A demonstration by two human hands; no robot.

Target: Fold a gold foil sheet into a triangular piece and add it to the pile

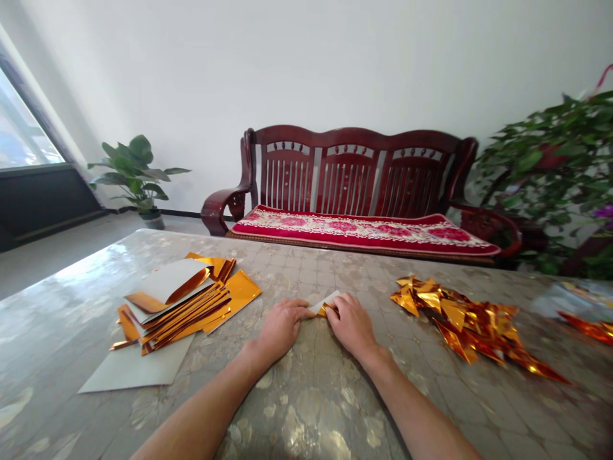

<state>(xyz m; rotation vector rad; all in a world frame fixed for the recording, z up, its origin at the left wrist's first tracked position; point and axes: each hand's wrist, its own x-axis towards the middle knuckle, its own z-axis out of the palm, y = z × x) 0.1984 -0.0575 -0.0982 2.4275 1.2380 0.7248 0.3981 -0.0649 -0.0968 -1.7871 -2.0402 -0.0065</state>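
A small piece of gold foil paper with a pale grey back (329, 299) lies between my two hands, partly folded. At its left end, the fingers of my left hand (283, 324) are pressed together on the paper against the table. My right hand (353, 323) has its fingers curled over the other end, where a bit of the gold side shows. Both hands hide much of the piece. Off to the left is an untidy stack of gold foil sheets (184, 313), some grey side up. On the right lies a heap of folded gold foil pieces (460, 316).
The table (297, 409) has a glossy patterned cover. A clear plastic bag (569, 299) with a reddish-orange shiny strip (587, 327) sits at the far right. Beyond the table stand a wooden bench (352, 169) with a red runner and potted plants (138, 169) on either side.
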